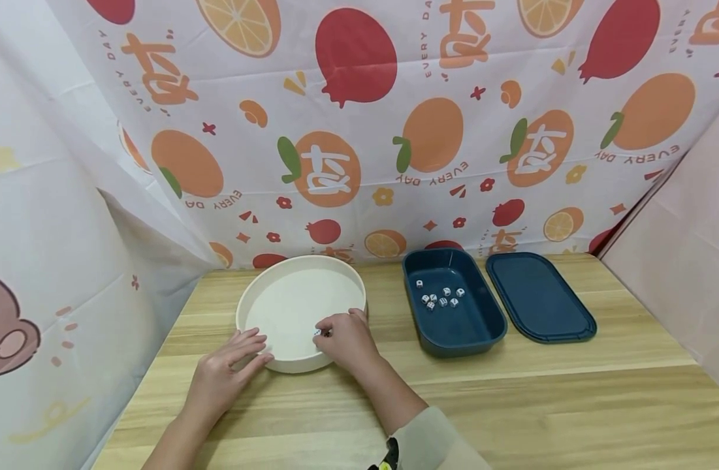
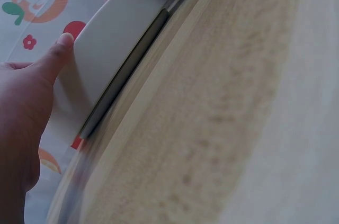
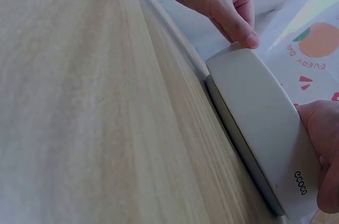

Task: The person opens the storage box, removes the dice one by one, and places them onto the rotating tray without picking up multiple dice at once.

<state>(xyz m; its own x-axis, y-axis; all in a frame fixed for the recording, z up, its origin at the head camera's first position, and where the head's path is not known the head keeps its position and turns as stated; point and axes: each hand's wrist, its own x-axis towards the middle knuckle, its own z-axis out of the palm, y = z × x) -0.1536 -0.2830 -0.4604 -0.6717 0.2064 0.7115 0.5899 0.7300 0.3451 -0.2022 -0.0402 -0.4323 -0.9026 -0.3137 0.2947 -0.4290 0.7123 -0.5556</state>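
Note:
A round cream tray (image 1: 297,297) with a low wall stands on the wooden table. My left hand (image 1: 223,371) rests on its near-left rim, fingers reaching over the edge; in the left wrist view the thumb (image 2: 64,41) touches the rim. Over the tray's near-right side, my right hand (image 1: 349,339) pinches a small white die (image 1: 317,332) between thumb and fingers, with a darker bit showing beside it. The right hand's fingertips are hidden behind the tray wall (image 3: 259,123) in the right wrist view.
Right of the tray stands a dark blue rectangular box (image 1: 462,334) with several white dice (image 1: 443,301) in it. Its matching blue lid (image 1: 540,297) lies flat beside it. A fruit-printed curtain (image 1: 383,196) hangs along the table's back edge.

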